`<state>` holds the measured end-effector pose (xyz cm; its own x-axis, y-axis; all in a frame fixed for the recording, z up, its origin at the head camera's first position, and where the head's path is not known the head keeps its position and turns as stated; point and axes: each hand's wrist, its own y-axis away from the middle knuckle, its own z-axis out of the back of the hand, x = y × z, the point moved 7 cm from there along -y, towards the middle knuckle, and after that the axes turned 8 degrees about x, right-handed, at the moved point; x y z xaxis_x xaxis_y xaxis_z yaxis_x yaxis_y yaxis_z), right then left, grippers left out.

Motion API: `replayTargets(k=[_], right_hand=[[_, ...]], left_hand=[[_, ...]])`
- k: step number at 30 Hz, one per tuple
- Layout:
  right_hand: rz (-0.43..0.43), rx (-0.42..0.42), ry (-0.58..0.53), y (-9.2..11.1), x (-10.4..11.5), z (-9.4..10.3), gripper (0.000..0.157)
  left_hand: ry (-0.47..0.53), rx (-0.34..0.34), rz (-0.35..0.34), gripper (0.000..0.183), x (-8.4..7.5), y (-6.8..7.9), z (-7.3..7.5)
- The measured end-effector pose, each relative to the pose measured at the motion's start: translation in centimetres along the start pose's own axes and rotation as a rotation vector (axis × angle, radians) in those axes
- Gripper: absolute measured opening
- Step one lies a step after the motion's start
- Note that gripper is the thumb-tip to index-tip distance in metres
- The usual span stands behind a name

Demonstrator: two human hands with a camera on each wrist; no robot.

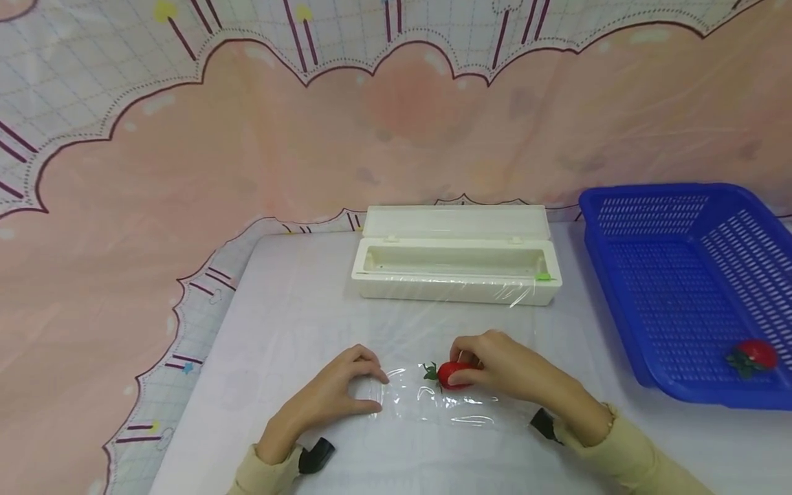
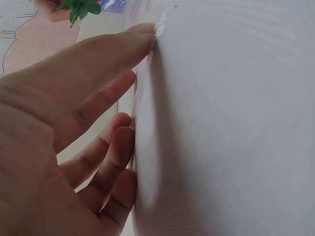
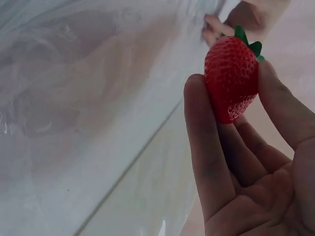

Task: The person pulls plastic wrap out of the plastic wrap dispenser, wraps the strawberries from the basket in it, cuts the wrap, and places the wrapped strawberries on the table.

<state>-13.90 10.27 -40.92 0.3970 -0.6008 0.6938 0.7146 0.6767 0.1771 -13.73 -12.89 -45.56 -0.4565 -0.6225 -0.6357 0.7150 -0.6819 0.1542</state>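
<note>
A red strawberry point(image 1: 454, 376) with green leaves is pinched between the thumb and fingers of my right hand point(image 1: 504, 368). Its leafy end points left, and it is close over a sheet of clear cling film point(image 1: 427, 409). In the right wrist view the strawberry point(image 3: 230, 81) has a dimpled, glossy surface. My left hand point(image 1: 334, 388) is at the film's left edge, thumb and fingers spread apart. Seen from the left wrist, the thumb tip point(image 2: 145, 42) touches the film while the other fingertips lie along its edge.
Behind the hands stands a white cling film box point(image 1: 458, 287), lid raised, with film stretching from its front and a green piece at its right end. On the right, a blue plastic basket point(image 1: 619, 330) contains another strawberry point(image 1: 757, 354). A patterned curtain point(image 1: 309, 151) hangs behind the white table point(image 1: 272, 316).
</note>
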Motion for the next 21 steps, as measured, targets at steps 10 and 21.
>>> replayTargets(k=[10,21], right_hand=[[-0.004,0.059,-0.011,-0.9,0.5,-1.4,0.016],[-0.018,0.082,-0.016,-1.4,0.6,-2.5,0.016]], left_hand=[[0.007,-0.004,-0.002,0.031,0.2,0.2,0.1],[0.030,-0.004,-0.008,0.031,0.0,0.1,0.1]])
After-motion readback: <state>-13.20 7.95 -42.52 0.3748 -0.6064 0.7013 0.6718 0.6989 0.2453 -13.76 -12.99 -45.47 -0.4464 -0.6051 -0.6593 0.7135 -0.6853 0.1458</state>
